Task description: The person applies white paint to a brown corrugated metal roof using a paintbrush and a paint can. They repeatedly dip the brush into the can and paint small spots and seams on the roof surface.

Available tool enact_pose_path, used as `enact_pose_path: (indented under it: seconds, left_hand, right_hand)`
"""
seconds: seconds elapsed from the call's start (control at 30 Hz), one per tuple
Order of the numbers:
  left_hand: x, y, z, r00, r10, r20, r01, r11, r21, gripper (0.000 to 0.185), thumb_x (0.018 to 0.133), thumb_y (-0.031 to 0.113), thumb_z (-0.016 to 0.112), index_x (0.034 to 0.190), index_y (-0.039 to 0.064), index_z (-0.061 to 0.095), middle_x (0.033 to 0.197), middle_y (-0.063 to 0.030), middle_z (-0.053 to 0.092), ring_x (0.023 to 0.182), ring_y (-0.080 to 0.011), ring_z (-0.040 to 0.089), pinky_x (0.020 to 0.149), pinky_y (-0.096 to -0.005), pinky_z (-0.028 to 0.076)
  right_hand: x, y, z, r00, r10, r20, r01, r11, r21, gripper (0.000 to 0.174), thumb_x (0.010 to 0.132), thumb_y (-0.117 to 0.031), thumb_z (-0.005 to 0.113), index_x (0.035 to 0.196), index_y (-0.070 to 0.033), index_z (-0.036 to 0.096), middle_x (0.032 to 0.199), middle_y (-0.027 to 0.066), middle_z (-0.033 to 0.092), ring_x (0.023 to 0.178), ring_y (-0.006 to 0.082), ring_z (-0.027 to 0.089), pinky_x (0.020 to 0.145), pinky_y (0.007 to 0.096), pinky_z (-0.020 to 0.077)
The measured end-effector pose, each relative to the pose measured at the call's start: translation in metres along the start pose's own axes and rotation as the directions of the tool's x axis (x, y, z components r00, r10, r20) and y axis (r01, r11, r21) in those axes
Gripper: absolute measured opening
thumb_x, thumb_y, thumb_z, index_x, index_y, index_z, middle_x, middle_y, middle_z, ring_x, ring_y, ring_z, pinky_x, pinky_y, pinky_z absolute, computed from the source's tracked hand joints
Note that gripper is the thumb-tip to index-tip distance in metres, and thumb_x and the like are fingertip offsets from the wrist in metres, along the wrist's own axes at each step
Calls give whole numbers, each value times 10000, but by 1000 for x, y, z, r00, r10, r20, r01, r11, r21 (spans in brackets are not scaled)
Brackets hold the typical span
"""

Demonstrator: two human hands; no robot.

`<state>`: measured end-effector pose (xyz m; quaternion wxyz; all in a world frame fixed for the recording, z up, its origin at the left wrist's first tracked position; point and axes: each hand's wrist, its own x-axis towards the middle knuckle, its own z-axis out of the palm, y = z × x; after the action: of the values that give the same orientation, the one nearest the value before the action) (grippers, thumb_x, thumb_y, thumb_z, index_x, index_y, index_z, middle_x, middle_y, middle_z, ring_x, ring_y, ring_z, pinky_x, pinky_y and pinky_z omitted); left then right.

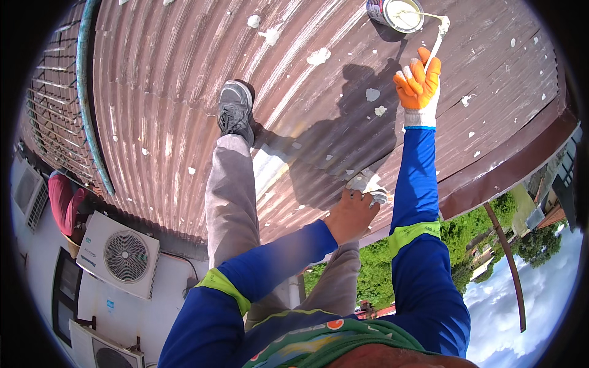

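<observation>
My right hand (418, 85), in an orange-palmed knit glove, grips a slim stick-like tool (437, 43) smeared with white coating. From the tool's far end a thin pale length runs into an open metal can (405, 16); I cannot tell if it is a bent part or a strand of coating. Cream-white material fills the can, which stands on a brown corrugated metal roof (184, 115). Bare and with nothing visible in it, my left hand (353, 216) has its fingers apart in front of my right shoe (368, 181). Whether it touches the leg is unclear.
White patches (319, 56) dot the roof. My left shoe (235, 110) stands on the ridges. A blue-green pipe (87, 92) borders a metal grille at left. Below are a Panasonic air-conditioner unit (120, 255) and a person in red (66, 202). The roof edge (511, 161) drops toward greenery.
</observation>
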<state>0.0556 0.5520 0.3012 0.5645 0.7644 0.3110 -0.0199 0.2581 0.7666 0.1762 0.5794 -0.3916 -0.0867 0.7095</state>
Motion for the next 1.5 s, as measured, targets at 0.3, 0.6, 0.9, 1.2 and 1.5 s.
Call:
enact_pose_path:
  seconds: [0.3,0.6,0.9,1.2,1.5]
  left_hand:
    - [-4,-5,0,996,45,-73,-43,999,33,582,766,373,812,1262,141,615,1157,-84,613,1116,-271,602,880,-480,467]
    - [-5,-2,-2,995,60,-79,-53,995,83,603,730,414,835,1233,134,655,1136,-102,622,1120,-320,603,930,-531,463]
    - [0,-2,33,969,-236,-73,226,966,-124,450,921,292,668,1288,37,615,1188,-170,667,1161,-383,599,1038,-629,394]
    - [-8,-16,34,912,-192,-362,-197,569,-798,526,949,212,696,1420,53,525,1481,-162,522,1345,-322,514,1151,-393,400]
    - [2,-6,21,920,-246,-305,-230,291,-929,532,955,201,688,1434,54,510,1481,-158,522,1346,-314,514,1152,-392,401]
  right_hand:
    - [8,-18,-20,950,-90,298,31,980,197,479,1082,-428,499,1352,-48,609,675,-23,411,473,78,321,499,264,285]
    - [5,0,16,980,65,187,-19,972,-235,489,1105,-399,458,1336,11,594,636,-20,381,454,73,295,470,245,276]
    - [88,146,104,878,448,169,-157,604,-781,339,1044,-284,586,1282,-65,689,832,-25,627,675,20,503,576,184,383]
    - [150,278,116,881,439,-176,-394,478,-785,281,1047,-264,594,1224,-83,713,775,-10,639,532,13,452,421,187,316]
    - [167,295,89,959,268,-90,-184,351,-918,270,1027,-289,587,1226,-143,695,778,42,671,574,113,544,508,290,438]
